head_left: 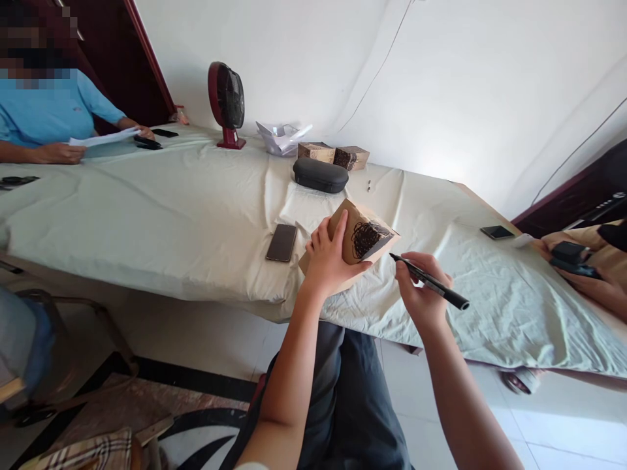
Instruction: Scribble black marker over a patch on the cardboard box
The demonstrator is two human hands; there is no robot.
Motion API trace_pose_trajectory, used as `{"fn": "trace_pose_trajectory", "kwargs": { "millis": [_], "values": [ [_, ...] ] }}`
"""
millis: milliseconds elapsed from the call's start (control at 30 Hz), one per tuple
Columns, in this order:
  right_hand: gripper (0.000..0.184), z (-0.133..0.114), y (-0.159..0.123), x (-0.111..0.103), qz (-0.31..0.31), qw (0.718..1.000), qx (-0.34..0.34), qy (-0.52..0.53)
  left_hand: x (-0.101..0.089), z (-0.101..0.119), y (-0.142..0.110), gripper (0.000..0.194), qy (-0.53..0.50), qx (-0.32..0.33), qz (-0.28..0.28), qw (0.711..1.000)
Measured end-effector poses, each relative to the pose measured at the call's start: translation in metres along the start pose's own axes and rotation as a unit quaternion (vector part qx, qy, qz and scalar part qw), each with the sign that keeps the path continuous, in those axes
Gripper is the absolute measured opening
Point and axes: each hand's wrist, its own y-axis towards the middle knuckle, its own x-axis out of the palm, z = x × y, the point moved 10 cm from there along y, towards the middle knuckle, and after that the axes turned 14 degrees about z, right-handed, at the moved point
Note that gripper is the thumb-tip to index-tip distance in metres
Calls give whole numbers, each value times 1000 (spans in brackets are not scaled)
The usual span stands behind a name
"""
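Note:
A brown cardboard box (365, 219), tilted over the cloth, is gripped by my left hand (329, 254), its fingers spread across the near side. Black scribbles cover part of the box's right side. In my right hand (424, 290) is a black marker (435, 286), held like a pen with its dark tip bare. That tip points at the box's right corner, with a small gap that looks like no contact. To the left of the box, a dark smartphone (281, 243) lies on the cloth.
On the cloth-covered table (147, 222) are a black case (321, 175), more cardboard boxes (316, 153), a clear plastic container (280, 138) and a red fan (228, 104). A person in blue (44, 117) holds paper at left. Another person's hands (588, 281) hold a dark device at right, near a phone (497, 232).

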Motion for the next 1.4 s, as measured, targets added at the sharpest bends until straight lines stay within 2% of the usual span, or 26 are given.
{"fn": "trace_pose_trajectory", "kwargs": {
  "millis": [67, 133, 167, 233, 267, 300, 367, 433, 500, 600, 700, 767, 867, 1067, 1167, 1400],
  "values": [
    [13, 36, -10, -6, 9, 998, 66, -6, -3, -5, 2, 124, -6, 1, 5, 1000],
    [23, 76, -23, -4, -11, 986, 160, 40, -9, -13, 5, 123, -18, 6, 19, 1000],
    [29, 95, -32, 4, -47, 970, 218, 95, -12, -18, 7, 123, -28, 10, 28, 999],
    [37, 131, -51, 17, -72, 922, 337, 177, -16, -31, 11, 124, -56, 19, 44, 997],
    [39, 144, -60, 25, -89, 899, 381, 198, -18, -39, 12, 124, -72, 22, 49, 996],
    [39, 155, -66, 31, -100, 887, 406, 198, -19, -48, 14, 125, -88, 26, 53, 994],
    [39, 169, -70, 42, -132, 903, 384, 138, -19, -66, 17, 124, -118, 33, 58, 991],
    [36, 176, -68, 51, -159, 935, 313, 45, -19, -80, 19, 122, -142, 44, 66, 987],
    [31, 179, -66, 61, -180, 953, 241, -45, -19, -92, 20, 121, -162, 47, 72, 983],
    [25, 182, -65, 73, -193, 957, 167, -138, -17, -106, 22, 122, -226, 20, 72, 971],
    [22, 183, -68, 84, -193, 954, 121, -197, -11, -116, 25, 131, -320, -11, 64, 945],
    [27, 186, -71, 89, -184, 950, 108, -229, -8, -123, 27, 137, -360, -22, 63, 931],
    [33, 193, -76, 93, -172, 944, 103, -263, -7, -133, 29, 132, -385, -29, 65, 920],
    [29, 195, -84, 98, -190, 935, 78, -288, -9, -145, 25, 125, -366, -29, 69, 928],
    [27, 193, -85, 99, -200, 927, 65, -310, -13, -143, 24, 125, -351, -16, 70, 934],
    [31, 199, -83, 94, -182, 926, 84, -319, -18, -127, 22, 126, -336, 7, 52, 940]
  ]
}}
